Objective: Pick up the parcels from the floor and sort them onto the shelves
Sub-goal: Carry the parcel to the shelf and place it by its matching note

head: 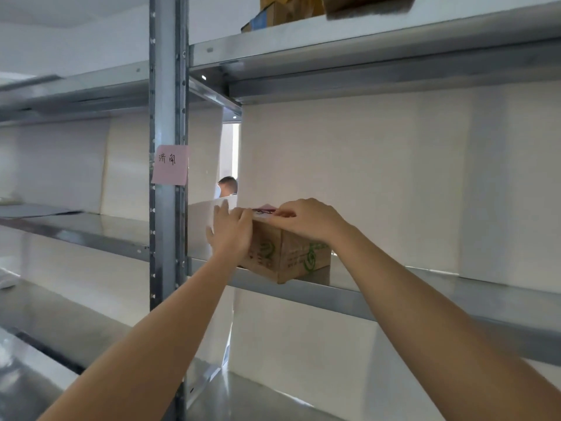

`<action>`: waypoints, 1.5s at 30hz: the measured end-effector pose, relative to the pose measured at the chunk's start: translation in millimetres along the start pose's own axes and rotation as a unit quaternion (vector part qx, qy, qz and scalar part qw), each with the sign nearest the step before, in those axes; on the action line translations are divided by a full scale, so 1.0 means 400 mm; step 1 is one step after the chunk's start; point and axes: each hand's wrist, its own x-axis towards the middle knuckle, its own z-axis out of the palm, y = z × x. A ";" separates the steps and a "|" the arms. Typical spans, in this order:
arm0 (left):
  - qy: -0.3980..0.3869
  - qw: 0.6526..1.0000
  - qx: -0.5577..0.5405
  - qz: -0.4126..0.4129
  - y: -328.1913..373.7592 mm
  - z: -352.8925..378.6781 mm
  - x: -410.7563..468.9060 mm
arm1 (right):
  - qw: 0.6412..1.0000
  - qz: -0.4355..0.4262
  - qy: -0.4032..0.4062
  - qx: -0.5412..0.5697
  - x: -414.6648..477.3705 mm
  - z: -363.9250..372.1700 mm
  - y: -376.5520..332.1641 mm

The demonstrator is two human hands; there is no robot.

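A small cardboard parcel [285, 253] with green printing sits on the front edge of a metal shelf [425, 287], turned so that one corner juts slightly past the lip. Both of the person's bare arms reach up to it. The left hand [232, 230] presses flat against the parcel's left face, fingers wrapped over the top edge. The right hand [306, 218] lies across the top, its fingers curled down over a pinkish label [265, 209] with dark marks that rests on the lid. Each hand's grip is closed on the parcel, one at the side and one from above.

Just left of the parcel rises the grey upright post [167, 117] of the rack, punched with holes, and a pink sticky note [170, 164] with handwritten characters is stuck to it at about head height. The left hand works in the narrow space between post and parcel. Behind the parcel white backing panels [379, 177] close off the bay, leaving a slim gap through which another person's head [227, 186] shows. The shelf above [334, 41] carries more cardboard boxes [282, 10], only partly in view. The neighbouring bay on the left holds flat greyish sheets [36, 209] on its shelf. Below, lower shelves [60, 326] run along the rack.
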 end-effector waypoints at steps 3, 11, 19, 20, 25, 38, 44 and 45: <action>-0.073 0.981 0.131 0.126 -0.008 -0.033 -0.021 | 0.999 0.010 -0.028 -0.037 -0.019 -0.008 0.024; -0.127 0.915 0.279 0.264 -0.034 -0.083 -0.009 | 0.994 0.072 -0.008 0.080 -0.046 -0.002 0.129; -0.079 0.932 0.291 0.201 -0.092 -0.058 0.020 | 0.977 0.048 0.059 0.199 -0.052 0.084 0.130; -0.077 0.933 0.291 0.198 -0.094 -0.053 0.024 | 0.976 0.053 0.061 0.201 -0.050 0.091 0.128; -0.103 0.929 0.300 0.192 -0.098 -0.055 0.055 | 0.978 0.074 0.072 0.180 -0.039 0.108 0.118; -0.100 0.934 0.153 0.308 0.100 0.023 -0.005 | 0.949 0.167 0.256 0.070 -0.213 -0.054 0.218; -0.149 0.915 0.086 0.366 0.272 0.166 -0.129 | 0.926 0.211 0.312 0.024 -0.410 -0.166 0.310; -0.157 0.912 0.078 0.371 0.301 0.192 -0.154 | 0.922 0.220 0.318 0.014 -0.448 -0.186 0.322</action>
